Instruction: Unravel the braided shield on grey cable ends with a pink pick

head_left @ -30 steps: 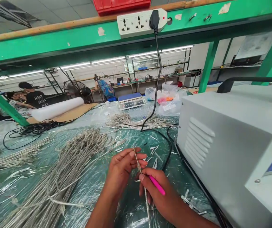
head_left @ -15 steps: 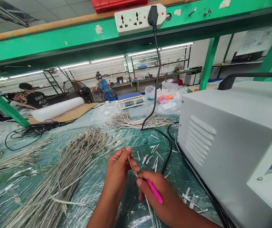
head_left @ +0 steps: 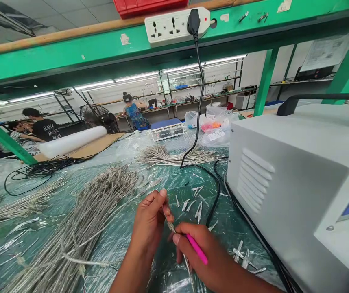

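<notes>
Compared with the frame a second ago, both hands are seen lower and nearer the viewer in front of the white machine (head_left: 296,183), and the thin braided cable (head_left: 170,225) is tilted more to the left at its top. Its upper end is pinched between the closed fingers of the left hand (head_left: 150,224), while the right hand (head_left: 205,254) is clamped around a pink tool (head_left: 196,248) whose tip is held against the cable just below the left fingertips. The cable's long axis runs from upper left to lower right, passing down under the right hand toward the viewer, so the worked spot lies between the two grips, a touch nearer the right hand. The cable is slender, silvery and woven, with a small metal fitting near the pinch; the tool is smooth, glossy plastic. Left of the machine, a large bundle of grey braided cables (head_left: 86,228) is spread on crinkled clear film over the green bench (head_left: 174,183). Small translucent sleeves (head_left: 194,203) are scattered just left of the machine, beside a black power cord (head_left: 212,191)
</notes>
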`<control>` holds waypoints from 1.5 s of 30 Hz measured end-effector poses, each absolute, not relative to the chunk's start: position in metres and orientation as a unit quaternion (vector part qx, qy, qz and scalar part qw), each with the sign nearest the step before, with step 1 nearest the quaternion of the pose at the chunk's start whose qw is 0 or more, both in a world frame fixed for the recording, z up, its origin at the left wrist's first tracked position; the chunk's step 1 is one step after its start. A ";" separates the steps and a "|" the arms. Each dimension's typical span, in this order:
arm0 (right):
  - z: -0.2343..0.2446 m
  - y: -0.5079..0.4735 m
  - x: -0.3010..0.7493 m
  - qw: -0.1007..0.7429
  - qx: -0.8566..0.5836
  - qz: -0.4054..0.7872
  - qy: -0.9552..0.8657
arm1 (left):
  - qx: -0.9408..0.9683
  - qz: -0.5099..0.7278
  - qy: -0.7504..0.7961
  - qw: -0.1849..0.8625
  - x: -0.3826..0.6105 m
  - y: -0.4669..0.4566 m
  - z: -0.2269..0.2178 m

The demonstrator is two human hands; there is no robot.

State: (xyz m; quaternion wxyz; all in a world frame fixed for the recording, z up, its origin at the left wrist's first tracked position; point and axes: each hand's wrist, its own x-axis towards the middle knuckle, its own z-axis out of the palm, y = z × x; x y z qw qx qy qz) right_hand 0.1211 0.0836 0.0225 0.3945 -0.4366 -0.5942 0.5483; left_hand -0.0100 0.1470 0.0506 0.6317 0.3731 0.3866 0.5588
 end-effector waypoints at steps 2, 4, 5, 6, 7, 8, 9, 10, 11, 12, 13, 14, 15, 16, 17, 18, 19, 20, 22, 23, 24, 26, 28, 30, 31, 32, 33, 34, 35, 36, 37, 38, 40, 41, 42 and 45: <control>0.022 0.085 0.121 0.414 -0.431 0.561 -0.573 | 0.358 0.566 0.384 0.636 -0.009 0.148 0.051; 0.021 0.087 0.121 0.435 -0.428 0.582 -0.538 | 0.347 0.563 0.379 0.647 -0.008 0.149 0.053; 0.020 0.088 0.121 0.446 -0.425 0.593 -0.518 | 0.344 0.554 0.372 0.660 -0.008 0.149 0.054; 0.020 0.089 0.120 0.457 -0.422 0.603 -0.499 | 0.344 0.543 0.361 0.675 -0.007 0.148 0.055; 0.019 0.090 0.120 0.466 -0.419 0.612 -0.482 | 0.349 0.531 0.349 0.689 -0.006 0.147 0.056; 0.018 0.092 0.119 0.474 -0.416 0.618 -0.469 | 0.357 0.522 0.337 0.697 -0.006 0.146 0.057; 0.017 0.093 0.118 0.479 -0.413 0.624 -0.459 | 0.370 0.517 0.328 0.699 -0.005 0.145 0.057; 0.015 0.093 0.117 0.482 -0.409 0.629 -0.453 | 0.385 0.515 0.324 0.694 -0.005 0.144 0.057; 0.013 0.094 0.117 0.480 -0.406 0.634 -0.450 | 0.398 0.514 0.325 0.686 -0.005 0.143 0.056; 0.011 0.095 0.116 0.478 -0.407 0.635 -0.450 | 0.408 0.515 0.329 0.678 -0.005 0.142 0.055; 0.010 0.095 0.116 0.479 -0.414 0.628 -0.452 | 0.413 0.516 0.336 0.672 -0.005 0.142 0.054; 0.008 0.096 0.117 0.488 -0.429 0.610 -0.454 | 0.413 0.518 0.344 0.666 -0.005 0.142 0.054; 0.007 0.096 0.119 0.506 -0.451 0.580 -0.452 | 0.410 0.521 0.352 0.661 -0.005 0.142 0.053; 0.007 0.097 0.121 0.533 -0.475 0.541 -0.445 | 0.406 0.525 0.361 0.656 -0.004 0.143 0.052; 0.008 0.097 0.124 0.567 -0.495 0.497 -0.432 | 0.401 0.528 0.368 0.652 -0.004 0.143 0.052; 0.009 0.098 0.127 0.601 -0.507 0.456 -0.417 | 0.398 0.528 0.375 0.650 -0.003 0.142 0.053; 0.011 0.098 0.130 0.631 -0.508 0.424 -0.405 | 0.396 0.525 0.380 0.651 -0.001 0.142 0.053; 0.014 0.098 0.133 0.656 -0.498 0.400 -0.402 | 0.394 0.520 0.383 0.654 0.000 0.141 0.053; 0.018 0.097 0.137 0.680 -0.461 0.370 -0.434 | 0.392 0.508 0.382 0.665 0.004 0.139 0.054; 0.020 0.096 0.137 0.682 -0.443 0.360 -0.457 | 0.391 0.502 0.380 0.672 0.005 0.138 0.054; 0.021 0.095 0.138 0.681 -0.430 0.352 -0.477 | 0.390 0.497 0.377 0.677 0.006 0.137 0.054; 0.022 0.094 0.137 0.677 -0.426 0.340 -0.495 | 0.389 0.493 0.374 0.683 0.007 0.135 0.054; 0.021 0.094 0.137 0.679 -0.430 0.320 -0.501 | 0.388 0.494 0.375 0.682 0.007 0.135 0.054; 0.020 0.095 0.138 0.681 -0.431 0.283 -0.520 | 0.384 0.499 0.379 0.678 0.007 0.136 0.054; 0.020 0.096 0.138 0.679 -0.429 0.265 -0.533 | 0.383 0.501 0.381 0.676 0.007 0.136 0.054; 0.020 0.096 0.139 0.676 -0.427 0.251 -0.546 | 0.384 0.503 0.382 0.673 0.007 0.136 0.054; 0.021 0.097 0.140 0.673 -0.425 0.240 -0.556 | 0.387 0.504 0.382 0.671 0.007 0.136 0.053; 0.022 0.097 0.141 0.670 -0.422 0.234 -0.564 | 0.391 0.504 0.381 0.669 0.007 0.136 0.053; 0.022 0.097 0.141 0.665 -0.420 0.234 -0.572 | 0.395 0.503 0.380 0.668 0.008 0.135 0.053; 0.023 0.096 0.142 0.658 -0.420 0.242 -0.576 | 0.400 0.502 0.379 0.667 0.008 0.135 0.053; 0.024 0.096 0.142 0.652 -0.422 0.254 -0.577 | 0.403 0.500 0.379 0.666 0.009 0.134 0.053; 0.025 0.095 0.142 0.647 -0.425 0.271 -0.573 | 0.405 0.500 0.379 0.666 0.009 0.133 0.053; 0.027 0.093 0.141 0.641 -0.431 0.303 -0.558 | 0.403 0.501 0.377 0.666 0.010 0.133 0.052; 0.027 0.093 0.141 0.641 -0.433 0.311 -0.551 | 0.401 0.503 0.376 0.667 0.010 0.132 0.053; 0.027 0.093 0.140 0.641 -0.434 0.314 -0.549 | 0.400 0.505 0.376 0.667 0.011 0.133 0.053; 0.026 0.093 0.140 0.635 -0.437 0.310 -0.557 | 0.395 0.508 0.378 0.665 0.010 0.134 0.053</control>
